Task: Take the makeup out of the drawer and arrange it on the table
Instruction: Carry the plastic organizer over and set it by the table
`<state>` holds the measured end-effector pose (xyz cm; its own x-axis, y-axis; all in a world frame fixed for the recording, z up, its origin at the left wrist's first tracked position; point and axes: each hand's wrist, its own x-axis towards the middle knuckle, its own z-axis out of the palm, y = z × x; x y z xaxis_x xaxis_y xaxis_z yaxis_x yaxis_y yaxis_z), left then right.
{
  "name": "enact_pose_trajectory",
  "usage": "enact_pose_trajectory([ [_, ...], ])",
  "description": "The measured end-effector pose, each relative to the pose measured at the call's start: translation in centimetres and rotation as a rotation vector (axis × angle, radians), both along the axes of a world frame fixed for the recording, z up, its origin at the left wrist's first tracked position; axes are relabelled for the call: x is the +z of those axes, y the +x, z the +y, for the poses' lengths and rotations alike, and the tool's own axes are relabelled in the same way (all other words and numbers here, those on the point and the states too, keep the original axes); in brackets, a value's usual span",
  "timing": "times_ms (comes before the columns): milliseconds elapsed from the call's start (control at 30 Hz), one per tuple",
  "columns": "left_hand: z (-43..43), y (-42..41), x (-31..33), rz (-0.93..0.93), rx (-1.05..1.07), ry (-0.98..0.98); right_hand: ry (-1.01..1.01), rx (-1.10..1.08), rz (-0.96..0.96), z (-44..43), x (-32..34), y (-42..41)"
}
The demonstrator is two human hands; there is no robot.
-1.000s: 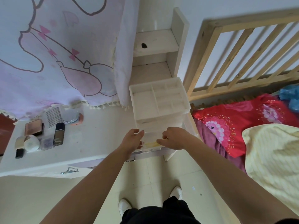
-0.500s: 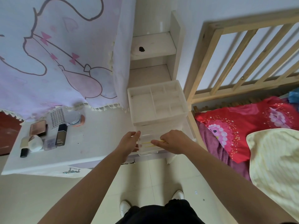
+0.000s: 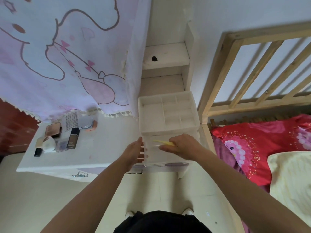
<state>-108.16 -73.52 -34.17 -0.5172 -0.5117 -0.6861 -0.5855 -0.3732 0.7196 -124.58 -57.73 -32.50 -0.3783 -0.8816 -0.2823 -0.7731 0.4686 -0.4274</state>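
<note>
Translucent plastic is forming the open drawer point(image 3: 168, 156) of the white organizer point(image 3: 168, 113), which is standing at the right end of the table point(image 3: 101, 153). The left hand point(image 3: 133, 153) is gripping the drawer's left wall, its fingers showing through the plastic. The right hand point(image 3: 184, 145) is reaching inside the drawer, pinching a yellow item point(image 3: 164, 142). Far to the left, makeup point(image 3: 73, 138) is lying grouped on the table's left part.
</note>
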Motion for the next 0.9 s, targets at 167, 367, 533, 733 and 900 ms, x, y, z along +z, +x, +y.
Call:
enact_pose_trajectory([
  [167, -1.7, 0.8, 0.2, -0.015, 0.183, -0.225, -0.376, -0.22, -0.136, -3.4, 2.5, -1.0],
  [367, -7.7, 3.2, 0.0, -0.096, 0.068, -0.539, -0.357, -0.313, -0.083, -12.0, 4.6, 0.0],
  [533, -13.9, 5.1, -1.4, -0.217, -0.159, -0.705, -0.317, -0.244, -0.137, -19.4, 5.2, 4.2],
  [733, -22.2, 6.9, -5.4, -0.344, -0.513, -0.732, -0.022, -0.136, -0.068, -28.1, -0.9, 8.6],
  [900, -25.9, 6.4, -9.0, -0.361, -0.865, -0.787, 0.248, -0.31, -0.082, -30.5, -8.6, 7.5],
])
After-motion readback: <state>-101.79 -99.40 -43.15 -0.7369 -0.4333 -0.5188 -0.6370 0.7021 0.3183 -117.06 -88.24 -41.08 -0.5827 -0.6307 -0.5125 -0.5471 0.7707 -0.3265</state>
